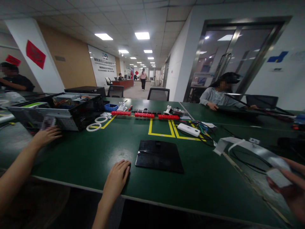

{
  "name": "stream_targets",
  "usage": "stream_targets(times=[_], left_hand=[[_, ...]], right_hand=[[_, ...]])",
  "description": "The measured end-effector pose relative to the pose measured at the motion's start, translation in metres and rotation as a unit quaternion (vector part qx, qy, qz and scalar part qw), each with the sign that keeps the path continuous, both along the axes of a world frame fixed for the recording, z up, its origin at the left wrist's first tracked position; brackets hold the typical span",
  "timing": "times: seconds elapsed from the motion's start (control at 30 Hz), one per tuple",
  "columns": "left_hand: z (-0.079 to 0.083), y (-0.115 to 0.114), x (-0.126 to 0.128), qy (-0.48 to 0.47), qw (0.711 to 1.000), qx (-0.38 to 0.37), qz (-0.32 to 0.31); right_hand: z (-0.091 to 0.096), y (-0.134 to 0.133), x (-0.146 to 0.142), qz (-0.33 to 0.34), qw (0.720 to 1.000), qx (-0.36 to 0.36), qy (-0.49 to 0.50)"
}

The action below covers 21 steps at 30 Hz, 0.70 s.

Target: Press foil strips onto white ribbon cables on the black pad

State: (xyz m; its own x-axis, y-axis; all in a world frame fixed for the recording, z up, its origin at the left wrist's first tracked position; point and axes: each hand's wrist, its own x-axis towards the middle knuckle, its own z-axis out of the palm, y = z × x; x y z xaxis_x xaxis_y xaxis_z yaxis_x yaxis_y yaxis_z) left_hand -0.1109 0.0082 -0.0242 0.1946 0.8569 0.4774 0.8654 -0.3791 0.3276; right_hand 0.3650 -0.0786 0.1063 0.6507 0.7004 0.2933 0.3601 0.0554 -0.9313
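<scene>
My left hand (49, 136) is at the lower front side of an uncovered computer case (69, 119), its fingers stretched out. Whether the fingertips touch the case I cannot tell. Wires show inside the case through its uncovered top. My right hand (117, 176) rests palm down near the table's front edge, fingers extended, with dark shadow beneath them. Just to its right a thin black panel (158, 157) lies flat on the green table (90, 162). Neither hand visibly holds anything.
White rings (94, 127), a blue bin (111, 107), red strips (144, 115) and a white device (188, 130) with cables lie farther back. At right, another person's hand (289, 187) holds a white object. A person (221, 95) sits across the table.
</scene>
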Motion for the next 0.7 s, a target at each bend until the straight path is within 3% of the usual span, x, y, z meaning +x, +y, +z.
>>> stream_targets(times=[0.1, 0.23, 0.33, 0.47, 0.7], left_hand=[[-0.001, 0.000, -0.001, 0.002, 1.000, 0.006, -0.001], [-0.003, 0.001, -0.001, -0.001, 1.000, 0.014, -0.005], [-0.003, 0.002, -0.001, -0.006, 1.000, 0.018, -0.006], [-0.002, 0.002, -0.001, 0.004, 1.000, 0.015, -0.006], [-0.005, 0.003, -0.001, 0.005, 1.000, 0.009, -0.001]], right_hand=[[0.022, 0.009, -0.035, 0.050, 0.986, 0.014, 0.161], [0.045, 0.013, -0.080, 0.153, 0.965, -0.013, 0.214], [0.046, 0.020, -0.103, 0.254, 0.943, -0.033, 0.213], [0.027, 0.038, -0.122, 0.352, 0.903, -0.092, 0.228], [-0.041, 0.076, -0.131, 0.417, 0.861, -0.200, 0.212]])
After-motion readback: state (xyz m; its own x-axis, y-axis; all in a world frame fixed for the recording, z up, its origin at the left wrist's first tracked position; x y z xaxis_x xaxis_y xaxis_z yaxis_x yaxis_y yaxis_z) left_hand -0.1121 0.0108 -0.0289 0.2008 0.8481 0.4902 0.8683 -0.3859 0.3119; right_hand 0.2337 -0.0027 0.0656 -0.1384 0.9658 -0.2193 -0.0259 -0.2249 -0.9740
